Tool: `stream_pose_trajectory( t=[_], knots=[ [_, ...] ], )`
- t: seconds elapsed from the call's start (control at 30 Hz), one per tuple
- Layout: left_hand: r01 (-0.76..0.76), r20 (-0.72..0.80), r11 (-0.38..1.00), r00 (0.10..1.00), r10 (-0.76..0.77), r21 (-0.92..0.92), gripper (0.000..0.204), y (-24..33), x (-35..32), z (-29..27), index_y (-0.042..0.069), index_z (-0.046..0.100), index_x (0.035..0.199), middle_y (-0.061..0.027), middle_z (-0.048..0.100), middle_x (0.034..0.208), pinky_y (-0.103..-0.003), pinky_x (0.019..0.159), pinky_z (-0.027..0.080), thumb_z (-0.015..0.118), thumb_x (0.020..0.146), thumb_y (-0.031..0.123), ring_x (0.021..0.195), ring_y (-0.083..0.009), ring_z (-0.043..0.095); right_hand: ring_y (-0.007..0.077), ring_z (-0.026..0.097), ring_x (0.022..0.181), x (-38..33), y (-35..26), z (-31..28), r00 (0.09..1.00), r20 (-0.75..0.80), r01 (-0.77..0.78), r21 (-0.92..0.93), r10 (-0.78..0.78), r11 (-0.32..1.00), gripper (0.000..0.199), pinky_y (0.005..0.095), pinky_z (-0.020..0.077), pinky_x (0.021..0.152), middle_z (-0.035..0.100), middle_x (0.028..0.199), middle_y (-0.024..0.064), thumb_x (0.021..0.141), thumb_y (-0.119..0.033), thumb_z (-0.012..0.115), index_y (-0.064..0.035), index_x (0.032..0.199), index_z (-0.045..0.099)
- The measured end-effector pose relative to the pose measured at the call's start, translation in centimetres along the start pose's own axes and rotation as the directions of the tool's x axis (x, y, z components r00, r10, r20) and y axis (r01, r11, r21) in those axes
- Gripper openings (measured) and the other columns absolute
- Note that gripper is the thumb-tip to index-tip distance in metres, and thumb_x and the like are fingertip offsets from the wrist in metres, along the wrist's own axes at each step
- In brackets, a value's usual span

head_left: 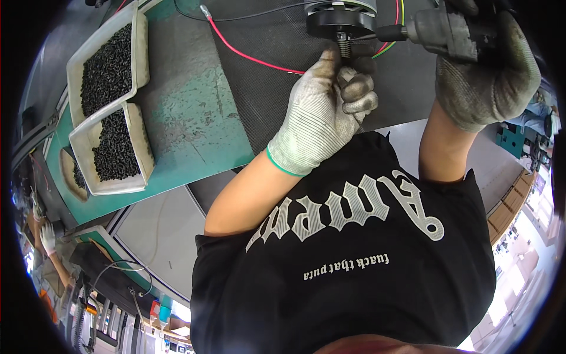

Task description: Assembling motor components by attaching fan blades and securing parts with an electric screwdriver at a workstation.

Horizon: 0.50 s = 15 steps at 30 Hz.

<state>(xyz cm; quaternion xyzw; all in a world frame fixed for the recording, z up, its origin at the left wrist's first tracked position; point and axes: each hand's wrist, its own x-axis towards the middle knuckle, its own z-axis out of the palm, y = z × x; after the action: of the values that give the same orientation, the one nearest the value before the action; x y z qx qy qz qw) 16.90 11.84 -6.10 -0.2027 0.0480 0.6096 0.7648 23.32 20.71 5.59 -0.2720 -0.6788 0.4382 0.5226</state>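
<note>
At the top edge stands a motor [341,22] with a black round end and a threaded shaft [344,46] pointing toward me. My left hand [330,109], in a whitish glove with dirty fingertips, is closed, thumb and finger at the shaft's end; its other fingers curl into the palm. My right hand [489,82], gloved and smudged, grips a dark power driver [439,32]. The driver's nose points left and comes close beside the motor's black end. Part of the driver lies beyond the picture's dark rim.
Two pale bins [141,50] of small black screw-like parts stand on the worn green tabletop [194,118] at left. A black mat [253,82] lies under the motor. Red wire [247,57] and black wire [259,15] cross it. Another person's gloved hand [47,238] shows far left.
</note>
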Motion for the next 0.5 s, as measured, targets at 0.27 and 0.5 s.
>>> stream_pose_trajectory(
  t=[0.27,0.5],
  knots=[
    [-0.12,0.033,0.948,0.993,0.116,0.294,0.019,0.3,-0.2,0.1,0.006,0.053,0.098,-0.0075,0.061,0.088,-0.018,0.048,0.029,0.043,0.101,0.022,0.051,-0.0044,0.031,0.0258,0.059,0.086,-0.4,-0.5,0.6,1.0,-0.03,-0.009,-0.044,0.008,0.999,0.027,0.0373,0.0518,0.072,0.059,0.091,0.0133,0.091,-0.022,0.052,0.0008,0.105,0.054],
    [-0.127,0.007,0.919,0.991,0.133,0.373,0.015,0.5,-0.4,0.4,0.01,0.05,0.092,-0.0068,0.06,0.088,-0.018,0.047,0.028,0.045,0.101,0.02,0.051,-0.0037,0.03,0.0251,0.058,0.085,-0.6,-0.2,0.3,0.999,-0.035,-0.014,-0.068,0.012,0.998,0.027,0.0363,0.0514,0.072,0.058,0.089,0.0128,0.092,-0.023,0.052,0.001,0.104,0.055]
  ],
)
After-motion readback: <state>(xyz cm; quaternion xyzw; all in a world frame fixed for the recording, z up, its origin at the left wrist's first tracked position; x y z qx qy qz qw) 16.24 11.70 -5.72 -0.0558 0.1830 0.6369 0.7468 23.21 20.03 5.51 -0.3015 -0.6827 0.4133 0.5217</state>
